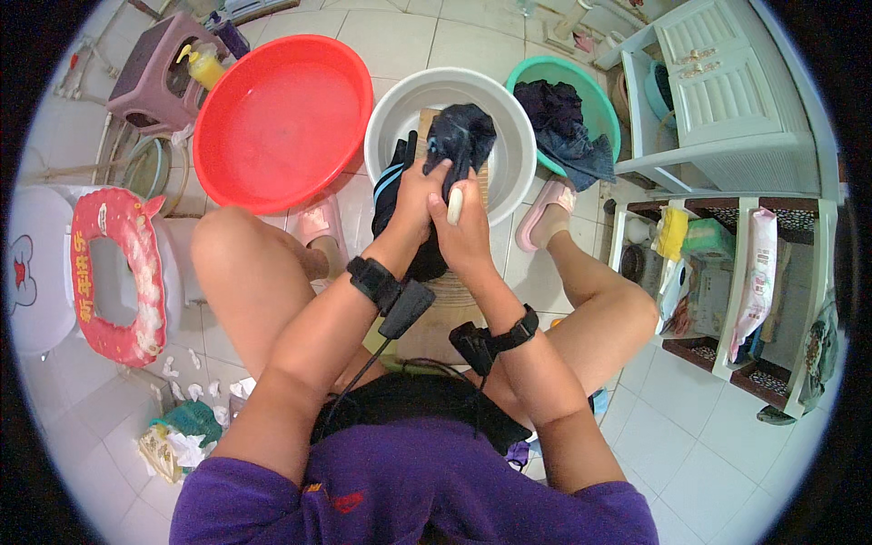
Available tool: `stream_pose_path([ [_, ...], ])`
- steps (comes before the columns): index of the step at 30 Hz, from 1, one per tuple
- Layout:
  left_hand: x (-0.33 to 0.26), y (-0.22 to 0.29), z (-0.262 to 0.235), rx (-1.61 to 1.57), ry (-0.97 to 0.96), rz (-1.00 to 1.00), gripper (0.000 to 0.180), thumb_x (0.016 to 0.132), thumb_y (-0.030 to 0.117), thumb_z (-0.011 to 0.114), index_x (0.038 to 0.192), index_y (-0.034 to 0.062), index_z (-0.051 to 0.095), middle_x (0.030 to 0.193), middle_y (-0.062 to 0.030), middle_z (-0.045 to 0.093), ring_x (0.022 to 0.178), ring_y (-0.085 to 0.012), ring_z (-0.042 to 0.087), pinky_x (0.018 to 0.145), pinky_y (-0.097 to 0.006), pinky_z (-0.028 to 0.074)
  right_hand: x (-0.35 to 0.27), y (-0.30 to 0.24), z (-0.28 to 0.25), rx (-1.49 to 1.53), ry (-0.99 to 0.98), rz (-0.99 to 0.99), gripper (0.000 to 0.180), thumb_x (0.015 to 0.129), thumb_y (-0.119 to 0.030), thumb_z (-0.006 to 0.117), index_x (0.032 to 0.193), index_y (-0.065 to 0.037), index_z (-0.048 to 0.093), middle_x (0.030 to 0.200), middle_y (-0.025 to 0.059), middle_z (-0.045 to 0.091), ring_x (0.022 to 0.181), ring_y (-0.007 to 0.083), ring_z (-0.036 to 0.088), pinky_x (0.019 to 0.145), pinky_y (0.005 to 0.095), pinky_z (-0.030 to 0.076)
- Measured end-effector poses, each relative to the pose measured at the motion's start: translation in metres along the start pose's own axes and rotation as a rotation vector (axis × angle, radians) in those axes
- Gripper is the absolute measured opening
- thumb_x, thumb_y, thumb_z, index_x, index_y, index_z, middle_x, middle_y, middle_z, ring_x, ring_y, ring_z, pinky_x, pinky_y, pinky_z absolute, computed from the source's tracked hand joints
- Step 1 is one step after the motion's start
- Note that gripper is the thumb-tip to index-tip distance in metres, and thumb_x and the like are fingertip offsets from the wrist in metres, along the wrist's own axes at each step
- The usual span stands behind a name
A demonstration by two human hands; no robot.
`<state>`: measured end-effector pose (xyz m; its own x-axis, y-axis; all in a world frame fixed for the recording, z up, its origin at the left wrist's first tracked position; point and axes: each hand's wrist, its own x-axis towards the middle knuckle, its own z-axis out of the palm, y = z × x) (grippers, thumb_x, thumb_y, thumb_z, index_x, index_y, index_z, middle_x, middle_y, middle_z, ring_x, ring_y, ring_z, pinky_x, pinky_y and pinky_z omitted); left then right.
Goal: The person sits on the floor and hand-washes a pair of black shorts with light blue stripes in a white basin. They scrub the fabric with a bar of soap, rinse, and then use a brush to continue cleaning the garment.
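Note:
Dark wet cloth (463, 132) is bunched over a wooden washboard (425, 124) that leans in a white basin (524, 136) between my feet. My left hand (421, 195) is closed on this cloth near its lower end. In my right hand (466, 234), pressed close beside the left, is a whitish bar of soap (455, 205), its end against the cloth. A black garment with light blue stripes (389, 186) hangs over the basin's near left rim, and part of it lies hidden under my wrists.
Left of the basin stands a large red tub (277, 118). On the right, a green tub (610, 118) holds dark clothes (554, 113). A pink stool (154, 77), a yellow pump bottle (204, 68), a toilet with a red seat cover (100, 272) and a shelf rack (727, 272) surround me.

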<state>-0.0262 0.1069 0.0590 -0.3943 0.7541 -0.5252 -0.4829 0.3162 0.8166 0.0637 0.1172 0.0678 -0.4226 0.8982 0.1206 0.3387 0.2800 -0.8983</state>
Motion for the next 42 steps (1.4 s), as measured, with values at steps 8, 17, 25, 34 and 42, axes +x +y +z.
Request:
stream_pose_path([
  [8, -0.021, -0.003, 0.008, 0.032, -0.276, 0.007, 0.029, 0.092, 0.021, 0.051, 0.112, 0.0001, 0.056, 0.093, -0.0056, 0.063, 0.077, -0.0122, 0.059, 0.071, -0.026, 0.047, 0.081, 0.035, -0.029, -0.156, 0.195, 0.309, 0.049, 0.088, -0.037, 0.055, 0.096, 0.011, 0.056, 0.086, 0.0241, 0.062, 0.083, 0.0363, 0.06, 0.076, 0.0407, 0.045],
  [17, 0.016, 0.004, -0.012, -0.779, -0.14, -0.194, 0.036, 0.093, 0.032, 0.05, 0.109, 0.0007, 0.056, 0.096, -0.0115, 0.063, 0.082, -0.0241, 0.063, 0.076, -0.037, 0.052, -0.017, 0.038, -0.022, 0.201, -0.117, -0.031, 0.044, 0.077, -0.024, 0.071, 0.107, 0.001, 0.052, 0.093, 0.0085, 0.059, 0.084, 0.0157, 0.054, 0.075, 0.0319, 0.044],
  [25, -0.015, -0.028, -0.022, -0.036, -0.411, -0.037, 0.048, 0.085, 0.027, 0.063, 0.122, -0.0007, 0.049, 0.117, -0.0072, 0.055, 0.106, -0.017, 0.051, 0.094, -0.029, 0.038, 0.019, 0.056, -0.002, 0.66, 0.224, 0.556, 0.034, 0.084, -0.032, 0.063, 0.087, 0.002, 0.058, 0.082, 0.0093, 0.063, 0.071, 0.0193, 0.057, 0.069, 0.0334, 0.045],
  [34, 0.011, -0.05, -0.016, -0.338, 0.063, -0.252, 0.054, 0.09, 0.044, 0.052, 0.122, 0.0007, 0.049, 0.112, -0.0102, 0.058, 0.102, -0.0199, 0.054, 0.092, -0.034, 0.04, -0.029, 0.048, 0.026, -0.295, 0.082, -0.12, 0.036, 0.081, -0.024, 0.064, 0.094, 0.005, 0.047, 0.126, 0.03, 0.038, 0.111, 0.0473, 0.042, 0.094, 0.0512, 0.033],
  [42, 0.003, -0.06, -0.011, -0.195, -0.121, -0.463, 0.066, 0.092, 0.052, 0.04, 0.134, 0.0, 0.036, 0.133, -0.0151, 0.044, 0.12, -0.0241, 0.045, 0.098, -0.034, 0.037, 0.038, 0.074, 0.01, -0.285, -0.036, 0.338, 0.06, 0.082, -0.044, 0.058, 0.108, 0.01, 0.051, 0.106, 0.0318, 0.055, 0.101, 0.0439, 0.053, 0.088, 0.0446, 0.041],
])
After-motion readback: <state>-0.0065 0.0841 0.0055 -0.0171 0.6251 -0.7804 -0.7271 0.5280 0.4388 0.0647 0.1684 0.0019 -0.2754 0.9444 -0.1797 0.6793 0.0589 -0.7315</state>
